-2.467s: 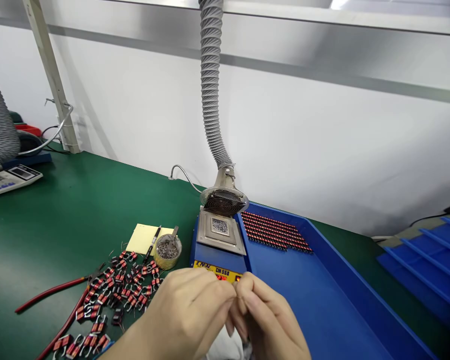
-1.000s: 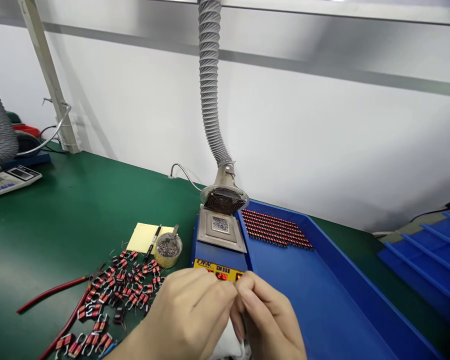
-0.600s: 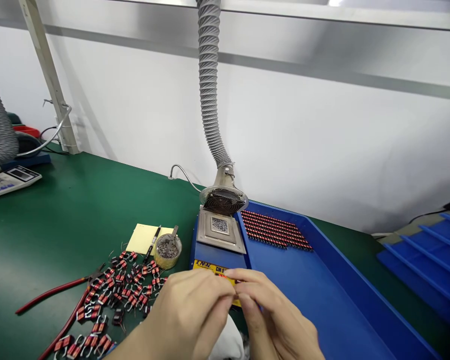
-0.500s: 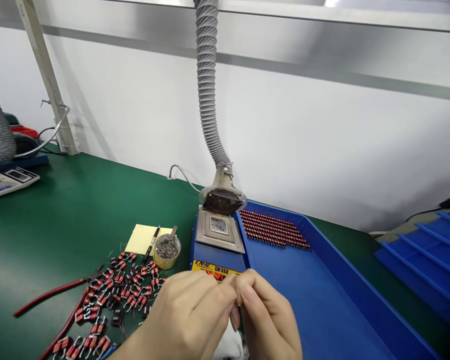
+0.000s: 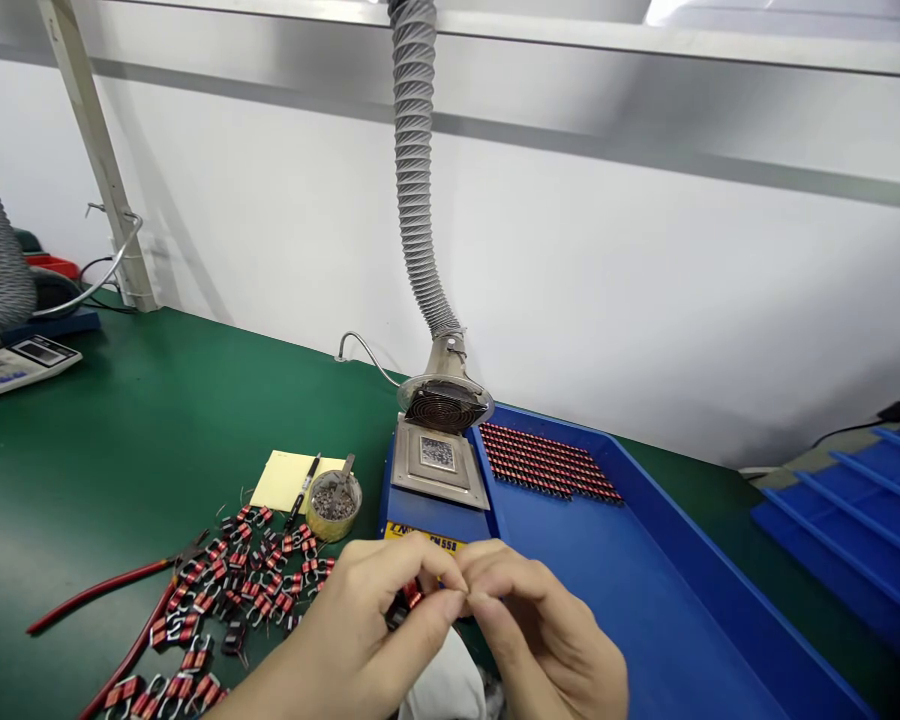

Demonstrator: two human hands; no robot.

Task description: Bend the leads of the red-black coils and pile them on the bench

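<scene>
Suddenly a red-wound coil (image 5: 412,596) shows beneath the left hand (image 5: 367,625), its fingertips (image 5: 450,588) pinched tight against the right hand's (image 5: 547,630)

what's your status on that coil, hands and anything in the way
Left hand, right hand meeting at fingertips, red coil just behind them, grip unclear. Loose coils beside left hand. White cloth under hands.
</scene>
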